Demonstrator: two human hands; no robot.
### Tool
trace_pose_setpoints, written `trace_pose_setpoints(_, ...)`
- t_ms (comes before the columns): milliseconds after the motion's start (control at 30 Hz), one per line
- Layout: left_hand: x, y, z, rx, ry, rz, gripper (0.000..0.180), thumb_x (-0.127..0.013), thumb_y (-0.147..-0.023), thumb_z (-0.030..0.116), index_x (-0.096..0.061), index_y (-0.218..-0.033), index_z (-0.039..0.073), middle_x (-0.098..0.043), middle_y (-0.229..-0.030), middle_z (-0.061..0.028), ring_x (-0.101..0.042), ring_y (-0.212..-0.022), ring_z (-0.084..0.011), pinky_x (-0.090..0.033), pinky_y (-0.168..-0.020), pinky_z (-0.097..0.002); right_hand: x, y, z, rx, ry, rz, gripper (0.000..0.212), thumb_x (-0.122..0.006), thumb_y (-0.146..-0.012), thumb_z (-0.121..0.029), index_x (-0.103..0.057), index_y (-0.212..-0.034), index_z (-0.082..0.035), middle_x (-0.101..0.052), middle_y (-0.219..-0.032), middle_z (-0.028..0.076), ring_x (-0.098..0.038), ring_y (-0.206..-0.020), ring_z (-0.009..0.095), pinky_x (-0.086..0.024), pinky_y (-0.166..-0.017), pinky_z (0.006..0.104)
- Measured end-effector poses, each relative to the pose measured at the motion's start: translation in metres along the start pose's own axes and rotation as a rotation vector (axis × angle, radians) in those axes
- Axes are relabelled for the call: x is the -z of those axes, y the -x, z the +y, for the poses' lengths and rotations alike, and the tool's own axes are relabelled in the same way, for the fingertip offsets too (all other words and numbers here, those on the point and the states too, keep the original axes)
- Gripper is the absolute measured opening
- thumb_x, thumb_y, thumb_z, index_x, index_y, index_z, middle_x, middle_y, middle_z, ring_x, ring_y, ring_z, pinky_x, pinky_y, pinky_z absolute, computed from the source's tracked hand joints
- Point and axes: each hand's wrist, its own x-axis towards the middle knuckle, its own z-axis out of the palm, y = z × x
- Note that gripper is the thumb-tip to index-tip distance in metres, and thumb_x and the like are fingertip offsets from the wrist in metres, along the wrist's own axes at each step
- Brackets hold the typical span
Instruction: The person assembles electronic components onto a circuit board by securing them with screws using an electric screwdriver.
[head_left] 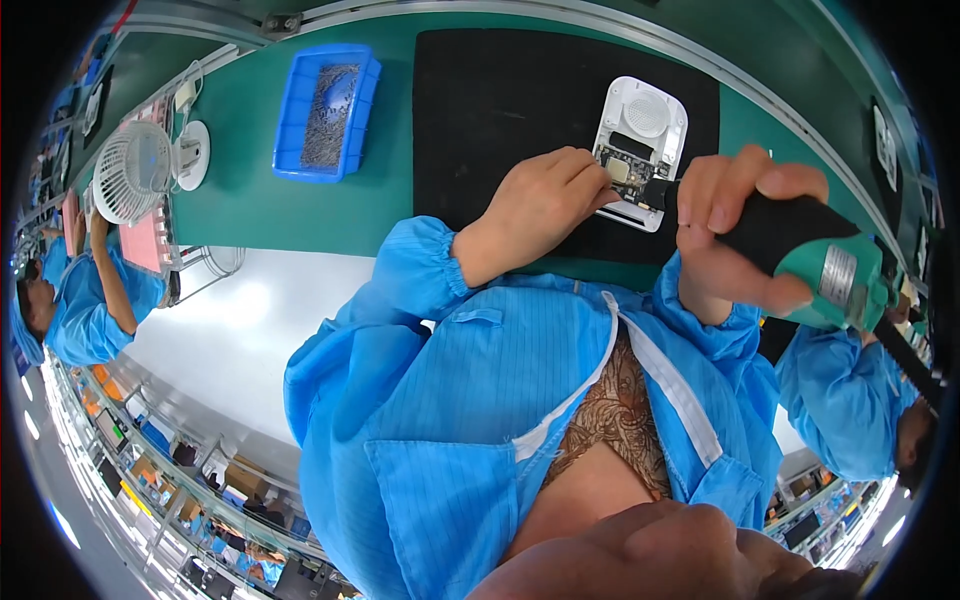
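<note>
A white plastic housing (613, 118) with a round speaker grille lies on the black mat, and a dark circuit board (640, 172) sits in its lower half. My right hand (735, 225) is wrapped round a green and black electric screwdriver (835, 275), held tilted, its black nose reaching over the board. The screwdriver's tip is hard to make out. My left hand (550, 205) rests at the housing's left edge, fingers curled and pressed together at the board. Whatever they pinch there is hidden.
A blue bin (287, 130) of small screws stands on the green table (235, 180), left of the black mat (480, 110). A white fan (135, 172) is further left. Co-workers in blue sit at both sides. A metal rail (500, 8) runs along the far edge.
</note>
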Motion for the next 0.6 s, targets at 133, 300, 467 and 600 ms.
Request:
trace_pose_setpoints(133, -0.004, -0.002, 0.0, -0.033, -0.066, -0.053, 0.02, -0.073, -0.074, 0.015, -0.058, -0.082, 0.004, -0.056, -0.078, -0.0073, -0.059, -0.073, -0.0224, -0.049, -0.061, -0.0318, 0.001, 0.004, -0.011, -0.003, -0.009, -0.025, 0.075, -0.068, -0.072, -0.067, -0.046, -0.11, -0.005, -0.051, -0.074, 0.006, -0.05, -0.052, 0.012, -0.042, -0.05, 0.0253)
trace_pose_setpoints(300, -0.004, 0.0, 0.001, -0.086, -0.061, -0.023, 0.02, -0.072, -0.074, 0.014, -0.058, -0.083, 0.004, -0.056, -0.08, -0.0069, -0.059, -0.072, -0.0219, -0.05, -0.062, -0.0307, 0.004, 0.01, -0.014, -0.085, -0.078, -0.033, 0.061, -0.079, -0.076, -0.04, -0.045, -0.115, -0.006, -0.054, -0.078, 0.007, -0.053, -0.059, 0.014, -0.044, -0.059, 0.0291)
trace_pose_setpoints(467, -0.007, 0.003, -0.001, -0.085, -0.028, -0.001, 0.026, -0.076, -0.068, 0.008, -0.06, -0.088, 0.003, -0.059, -0.083, -0.009, -0.061, -0.071, -0.0246, -0.051, -0.058, -0.0324, -0.001, 0.011, -0.006, -0.022, -0.029, -0.054, 0.062, -0.072, -0.076, -0.046, -0.045, -0.113, -0.005, -0.054, -0.076, 0.008, -0.052, -0.057, 0.014, -0.044, -0.056, 0.0278)
trace_pose_setpoints(600, 0.001, -0.003, 0.005, 0.042, -0.096, -0.093, 0.059, -0.077, -0.069, 0.024, -0.055, -0.118, 0.003, -0.06, -0.101, -0.0097, -0.058, -0.095, -0.0267, -0.048, -0.082, -0.0368, -0.002, 0.017, 0.001, -0.006, 0.246, -0.019, 0.079, -0.069, -0.071, -0.067, -0.044, -0.111, -0.004, -0.054, -0.074, 0.008, -0.051, -0.052, 0.013, -0.044, -0.051, 0.0266)
